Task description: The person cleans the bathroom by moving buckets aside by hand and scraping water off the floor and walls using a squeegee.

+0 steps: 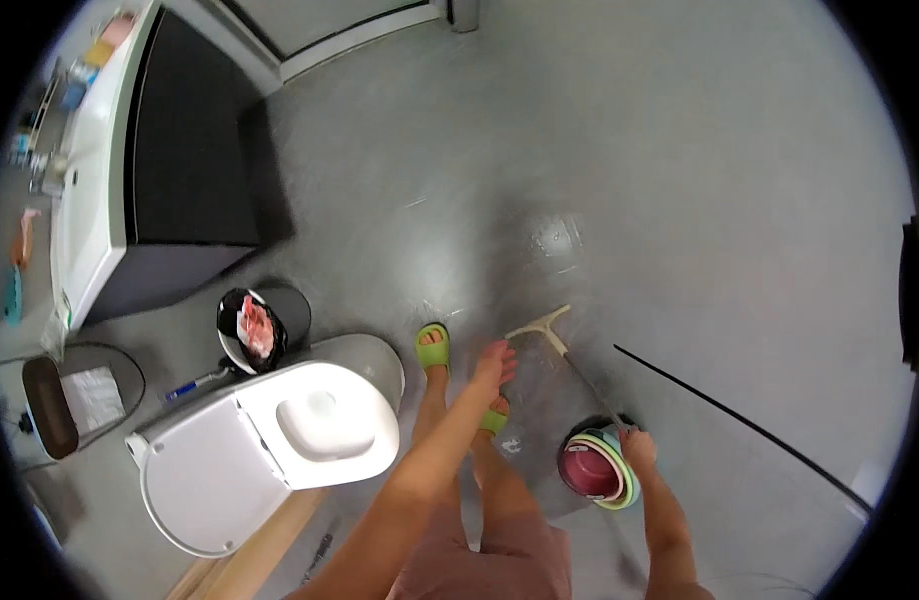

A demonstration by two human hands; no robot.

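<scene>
My right hand (638, 450) is closed around the handle of a floor squeegee (552, 336). The pale T-shaped head lies on the grey floor ahead of my feet. Just under that hand stands a stack of nested buckets (589, 472), with a dark red one innermost and green and pale rims around it. My left hand (494, 366) is stretched forward with nothing in it, its fingers apart, above my green slippers (432, 347) and near the squeegee head.
Left of my legs is a white toilet (374, 440) with its lid raised. Beyond it stand a lined trash bin (241, 350) and a dark vanity cabinet (189, 140). A thin black pole (729, 420) slants across the right side. Wet marks (557, 235) show on the floor.
</scene>
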